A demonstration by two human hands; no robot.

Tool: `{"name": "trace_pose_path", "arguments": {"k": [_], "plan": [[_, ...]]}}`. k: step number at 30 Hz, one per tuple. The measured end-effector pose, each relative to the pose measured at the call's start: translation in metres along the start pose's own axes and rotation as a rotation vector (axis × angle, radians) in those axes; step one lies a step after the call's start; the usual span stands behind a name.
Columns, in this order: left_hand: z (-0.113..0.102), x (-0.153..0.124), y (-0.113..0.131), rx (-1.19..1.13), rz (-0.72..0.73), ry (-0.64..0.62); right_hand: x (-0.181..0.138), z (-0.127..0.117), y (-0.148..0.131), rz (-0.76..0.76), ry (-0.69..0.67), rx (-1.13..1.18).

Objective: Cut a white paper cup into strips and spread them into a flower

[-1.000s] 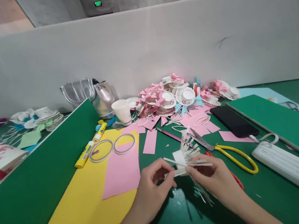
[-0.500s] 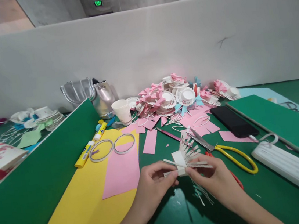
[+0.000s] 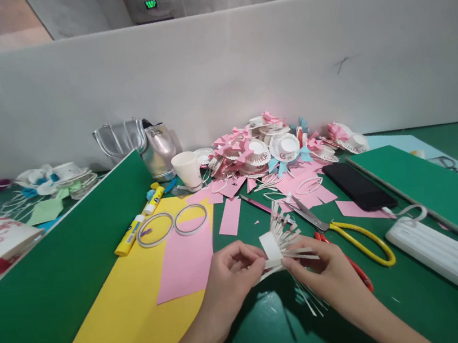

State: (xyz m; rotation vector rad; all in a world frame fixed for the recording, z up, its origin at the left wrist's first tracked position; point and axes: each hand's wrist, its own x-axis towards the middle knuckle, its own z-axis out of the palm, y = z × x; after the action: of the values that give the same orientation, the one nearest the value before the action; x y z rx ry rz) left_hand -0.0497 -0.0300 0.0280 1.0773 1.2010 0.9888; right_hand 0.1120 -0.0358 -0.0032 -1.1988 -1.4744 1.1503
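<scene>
Between my hands is a small paper cup (image 3: 270, 246) whose side is cut into many thin strips that fan out to the right. My left hand (image 3: 237, 275) pinches strips at the cup's near left side. My right hand (image 3: 323, 269) holds the strips on the right between thumb and fingers. Some strips hang below, over the green table. Just beyond my right hand lie scissors with yellow handles (image 3: 364, 243), blades pointing away to the left. A red-handled tool (image 3: 360, 272) is partly hidden by my right hand.
Yellow paper (image 3: 117, 318) bears pink paper (image 3: 186, 262), two tape rings (image 3: 155, 230) and a glue stick (image 3: 129, 236). Behind stand a paper cup (image 3: 187, 171) and a pile of paper-cup hats (image 3: 255, 150). A phone (image 3: 359, 186) and power strip (image 3: 451, 265) lie right; a green board (image 3: 66, 257) rises left.
The cut cup has shifted slightly left and tilted. A strip that stuck out over my left fingers no longer shows there; my left hand has moved a little left.
</scene>
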Motion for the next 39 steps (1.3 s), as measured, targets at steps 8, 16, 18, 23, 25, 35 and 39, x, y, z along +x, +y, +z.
{"name": "trace_pose_path", "arguments": {"k": [8, 16, 18, 23, 25, 35, 39], "plan": [[0.0016, -0.0023, 0.0006, 0.022, -0.045, -0.014, 0.0002, -0.0003, 0.0017, -0.028, 0.005, 0.028], [0.002, 0.0, 0.0009, 0.08, -0.024, -0.122, 0.0004, -0.0023, -0.0022, -0.047, -0.005, -0.007], [0.0019, -0.0011, 0.0005, 0.087, -0.003, -0.14, -0.0002, -0.0017, -0.0043, -0.048, -0.011, -0.02], [0.0008, -0.0019, -0.0013, 0.1, 0.004, -0.172, -0.0012, -0.0013, -0.0068, -0.061, -0.04, -0.064], [-0.0001, -0.0013, -0.002, 0.107, -0.002, -0.189, -0.0014, -0.0017, -0.0069, -0.072, -0.046, -0.086], [-0.0007, -0.0017, -0.0014, 0.258, 0.076, -0.187, -0.0016, -0.0025, -0.0077, -0.097, -0.049, -0.117], [0.0015, -0.0031, -0.0051, 0.315, 0.162, -0.148, -0.0004, -0.0034, -0.0072, -0.063, -0.058, -0.059]]}}
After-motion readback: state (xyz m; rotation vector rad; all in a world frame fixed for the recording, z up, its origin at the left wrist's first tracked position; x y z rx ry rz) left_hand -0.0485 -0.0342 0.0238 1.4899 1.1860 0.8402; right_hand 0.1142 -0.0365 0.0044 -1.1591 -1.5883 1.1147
